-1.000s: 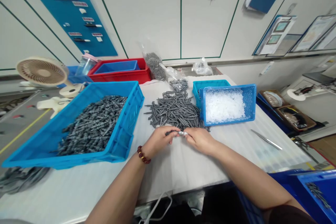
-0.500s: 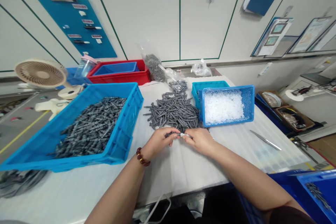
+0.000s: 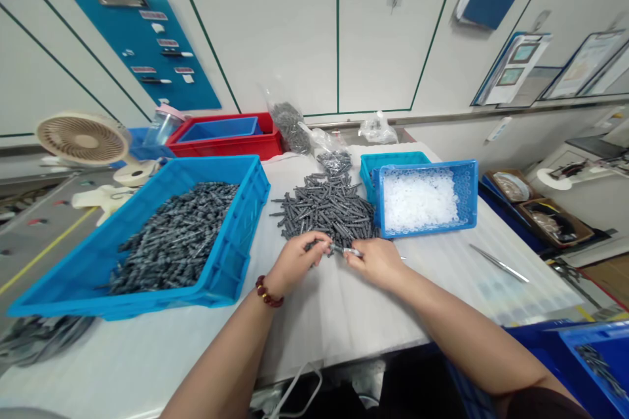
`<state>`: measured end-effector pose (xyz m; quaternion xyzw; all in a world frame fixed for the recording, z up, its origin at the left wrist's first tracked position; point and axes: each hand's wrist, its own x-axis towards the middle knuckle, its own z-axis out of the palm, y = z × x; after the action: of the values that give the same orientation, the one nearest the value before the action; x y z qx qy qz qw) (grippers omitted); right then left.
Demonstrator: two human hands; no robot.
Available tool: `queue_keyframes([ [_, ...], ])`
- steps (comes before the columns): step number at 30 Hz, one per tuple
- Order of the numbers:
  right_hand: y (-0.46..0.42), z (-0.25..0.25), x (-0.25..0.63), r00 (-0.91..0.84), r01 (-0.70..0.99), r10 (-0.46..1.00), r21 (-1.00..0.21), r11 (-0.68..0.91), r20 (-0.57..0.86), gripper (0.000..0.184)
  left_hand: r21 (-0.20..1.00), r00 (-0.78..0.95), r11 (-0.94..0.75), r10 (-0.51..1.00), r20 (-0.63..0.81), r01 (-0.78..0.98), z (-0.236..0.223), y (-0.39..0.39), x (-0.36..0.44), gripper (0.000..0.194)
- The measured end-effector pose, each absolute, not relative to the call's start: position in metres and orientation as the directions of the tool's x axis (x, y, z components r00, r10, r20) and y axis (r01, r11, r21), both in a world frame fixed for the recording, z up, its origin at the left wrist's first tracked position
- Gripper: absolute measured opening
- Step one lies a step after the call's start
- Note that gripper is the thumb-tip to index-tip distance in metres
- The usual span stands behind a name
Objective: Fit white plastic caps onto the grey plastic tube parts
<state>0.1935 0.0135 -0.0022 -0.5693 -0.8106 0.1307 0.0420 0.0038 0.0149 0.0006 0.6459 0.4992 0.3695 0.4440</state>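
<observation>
My left hand (image 3: 301,258), with a beaded bracelet on its wrist, has its fingers closed around a thin dark grey part, mostly hidden by the fingers. Gripped in my right hand (image 3: 377,263) is a slim silver-and-white pen-like tool (image 3: 350,251), its tip pointing left at the part. The two hands are close together at the near edge of a pile of dark grey ribbed parts (image 3: 329,209). Just beyond my right hand, a tilted blue bin (image 3: 469,200) holds many small white translucent rings (image 3: 417,200).
A large blue crate (image 3: 246,242) of dark grey parts stands at left, with a fan (image 3: 83,137) behind it. Tweezers (image 3: 498,263) lie at right. At the back are a red crate (image 3: 226,144), a plastic bag of parts (image 3: 289,127) and a teal bin (image 3: 393,158).
The left fingers have curled further over the grey part, which showed more before. The pen-like tool has shifted slightly to the right with my right hand. The piles look unchanged.
</observation>
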Motion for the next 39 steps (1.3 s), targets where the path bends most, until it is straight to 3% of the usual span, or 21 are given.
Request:
queue_keyframes([
  [3, 0.015, -0.004, 0.195, -0.384, 0.883, 0.922, -0.313, 0.351, -0.049, 0.028, 0.999, 0.0, 0.037, 0.999, -0.037, 0.029, 0.005, 0.021, -0.007, 0.033],
  [5, 0.016, -0.007, 0.196, -0.419, 0.853, 0.908, -0.352, 0.387, -0.017, 0.023, 0.996, -0.081, 0.084, 0.993, -0.084, -0.013, 0.006, 0.025, -0.016, 0.038],
  [8, 0.019, -0.012, 0.198, -0.463, 0.807, 0.886, -0.407, 0.428, 0.016, 0.02, 0.953, -0.151, 0.09, 0.987, -0.047, 0.289, 0.001, 0.031, -0.025, 0.031],
  [12, 0.019, -0.015, 0.199, -0.501, 0.761, 0.865, -0.461, 0.457, 0.029, 0.022, 0.686, -0.064, -0.068, 0.984, 0.165, 0.724, -0.015, 0.037, -0.022, 0.01],
  [14, 0.017, -0.013, 0.198, -0.505, 0.757, 0.863, -0.463, 0.46, 0.032, 0.023, 0.564, -0.007, -0.11, 0.98, 0.201, 0.818, -0.021, 0.04, -0.017, 0.009],
  [17, 0.014, -0.008, 0.196, -0.489, 0.781, 0.872, -0.441, 0.443, 0.012, 0.022, 0.516, 0.019, -0.119, 0.981, 0.194, 0.849, -0.023, 0.041, -0.012, 0.008],
  [20, 0.012, -0.001, 0.195, -0.482, 0.804, 0.875, -0.42, 0.421, -0.046, 0.021, 0.613, 0.002, -0.099, 0.988, 0.157, 0.784, -0.019, 0.037, -0.01, 0.012],
  [23, 0.013, 0.003, 0.195, -0.475, 0.812, 0.877, -0.42, 0.404, -0.075, 0.02, 0.843, 0.018, -0.023, 1.0, 0.016, 0.537, -0.013, 0.029, -0.008, 0.019],
  [25, 0.014, 0.003, 0.196, -0.471, 0.809, 0.879, -0.433, 0.398, -0.073, 0.02, 0.921, 0.097, -0.001, 0.995, -0.04, 0.39, -0.01, 0.025, -0.006, 0.025],
  [31, 0.018, -0.003, 0.2, -0.479, 0.781, 0.877, -0.47, 0.41, -0.032, 0.021, 0.928, 0.227, -0.023, 0.972, -0.067, 0.372, -0.004, 0.021, -0.005, 0.039],
  [39, 0.018, -0.005, 0.201, -0.502, 0.782, 0.864, -0.447, 0.435, -0.039, 0.022, 0.951, 0.268, -0.063, 0.963, -0.022, 0.304, -0.006, 0.02, -0.006, 0.027],
])
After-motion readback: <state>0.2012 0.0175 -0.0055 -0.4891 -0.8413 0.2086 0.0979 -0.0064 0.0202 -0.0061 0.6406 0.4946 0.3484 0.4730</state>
